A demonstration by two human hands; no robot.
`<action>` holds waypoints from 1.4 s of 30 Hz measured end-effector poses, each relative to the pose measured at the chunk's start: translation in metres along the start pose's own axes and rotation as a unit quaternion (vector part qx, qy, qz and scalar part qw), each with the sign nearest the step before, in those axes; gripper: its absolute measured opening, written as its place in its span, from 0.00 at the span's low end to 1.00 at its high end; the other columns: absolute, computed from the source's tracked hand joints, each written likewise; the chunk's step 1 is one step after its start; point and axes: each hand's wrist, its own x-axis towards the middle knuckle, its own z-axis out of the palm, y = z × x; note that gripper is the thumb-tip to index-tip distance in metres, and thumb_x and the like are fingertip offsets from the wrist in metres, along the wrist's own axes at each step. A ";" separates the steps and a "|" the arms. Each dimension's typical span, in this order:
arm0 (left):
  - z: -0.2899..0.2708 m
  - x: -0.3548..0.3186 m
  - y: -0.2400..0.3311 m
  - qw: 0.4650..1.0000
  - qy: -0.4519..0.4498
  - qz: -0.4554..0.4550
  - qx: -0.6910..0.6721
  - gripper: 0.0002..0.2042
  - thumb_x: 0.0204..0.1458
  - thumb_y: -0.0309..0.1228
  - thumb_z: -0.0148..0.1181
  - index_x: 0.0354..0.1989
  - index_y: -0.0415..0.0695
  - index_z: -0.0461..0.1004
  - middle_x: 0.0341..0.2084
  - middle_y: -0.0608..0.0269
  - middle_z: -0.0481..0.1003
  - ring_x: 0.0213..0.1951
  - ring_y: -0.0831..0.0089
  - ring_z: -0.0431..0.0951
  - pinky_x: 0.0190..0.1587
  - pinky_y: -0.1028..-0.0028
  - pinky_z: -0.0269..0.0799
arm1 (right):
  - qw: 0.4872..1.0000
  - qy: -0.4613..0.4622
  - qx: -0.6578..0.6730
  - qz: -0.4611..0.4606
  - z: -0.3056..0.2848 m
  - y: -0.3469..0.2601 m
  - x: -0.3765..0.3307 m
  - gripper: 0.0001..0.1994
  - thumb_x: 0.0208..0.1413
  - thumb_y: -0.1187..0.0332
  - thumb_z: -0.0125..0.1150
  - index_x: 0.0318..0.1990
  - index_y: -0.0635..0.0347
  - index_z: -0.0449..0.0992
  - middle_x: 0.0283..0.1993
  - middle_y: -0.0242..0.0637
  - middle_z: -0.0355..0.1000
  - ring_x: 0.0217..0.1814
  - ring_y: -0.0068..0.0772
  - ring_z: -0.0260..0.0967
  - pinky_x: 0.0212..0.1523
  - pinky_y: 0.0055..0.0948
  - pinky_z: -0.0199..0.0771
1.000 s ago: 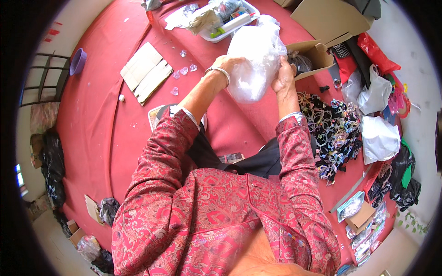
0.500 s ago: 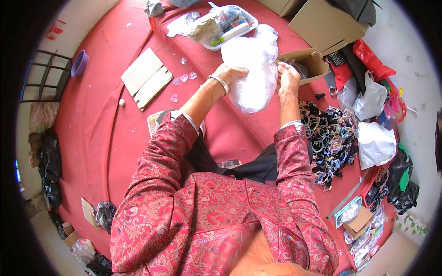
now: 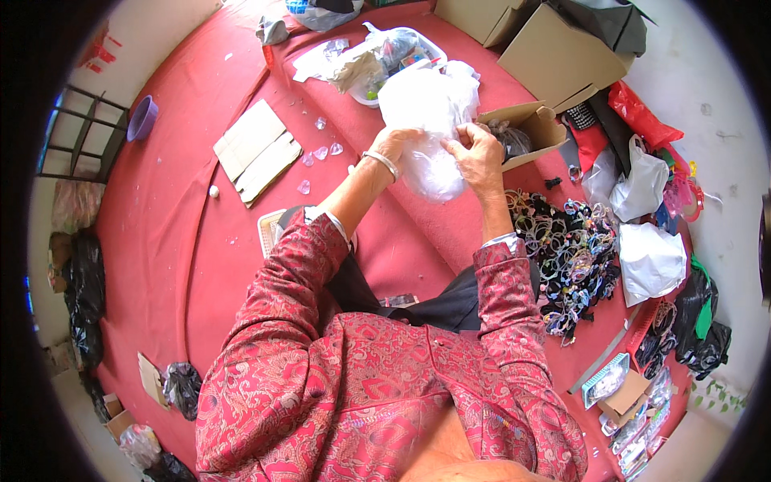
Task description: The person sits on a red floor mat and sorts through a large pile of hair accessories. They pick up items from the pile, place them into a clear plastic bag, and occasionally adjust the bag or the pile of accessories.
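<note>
A white, filmy plastic bag (image 3: 430,100) hangs between my two hands above the red floor cover (image 3: 393,241). My left hand (image 3: 395,146) grips its left side, thumb lying over the plastic. On the other side my right hand (image 3: 478,154) pinches the film between thumb and fingers. The bag bulges at its lower end; its contents cannot be made out. Just right of my right hand stands an open cardboard box (image 3: 542,136) with clear plastic inside. A heap of small, multicoloured hair ties (image 3: 566,257) lies right of my right forearm.
Behind the bag sits a white basket (image 3: 434,50) of packets. A flat cardboard piece (image 3: 257,151) and several clear heart-shaped bits (image 3: 321,153) lie to the left. Large cardboard boxes (image 3: 554,60) stand at the back right; plastic bags (image 3: 652,261) line the right wall.
My right hand has moved inward across the bag and now pinches its front. The bag has shifted slightly down and left.
</note>
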 end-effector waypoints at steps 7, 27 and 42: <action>0.021 -0.023 0.013 0.991 -0.014 -0.002 -0.136 0.19 0.47 0.33 0.54 0.47 0.38 0.63 0.42 0.55 0.70 0.46 0.60 0.68 0.52 0.59 0.61 | 0.845 0.099 0.513 0.116 -0.023 -0.006 0.008 0.01 0.49 0.75 0.57 0.28 0.62 0.72 0.19 0.30 0.67 0.16 0.14 0.58 0.16 0.11 0.55; 0.030 -0.032 0.021 0.973 -0.111 0.026 -0.203 0.27 0.51 0.46 0.44 0.54 0.40 0.58 0.49 0.52 0.66 0.50 0.58 0.67 0.54 0.58 0.58 | 0.960 -0.153 0.155 -0.175 -0.016 -0.061 -0.022 0.03 0.43 0.76 0.57 0.27 0.59 0.71 0.30 0.35 0.70 0.35 0.36 0.69 0.36 0.30 0.69; 0.027 -0.023 0.020 0.960 -0.085 0.026 -0.265 0.23 0.50 0.39 0.48 0.53 0.40 0.58 0.51 0.56 0.63 0.55 0.60 0.60 0.58 0.57 0.48 | 0.770 -0.135 0.622 -0.032 -0.042 -0.035 -0.017 0.07 0.47 0.77 0.55 0.35 0.57 0.70 0.31 0.38 0.72 0.36 0.28 0.70 0.37 0.25 0.68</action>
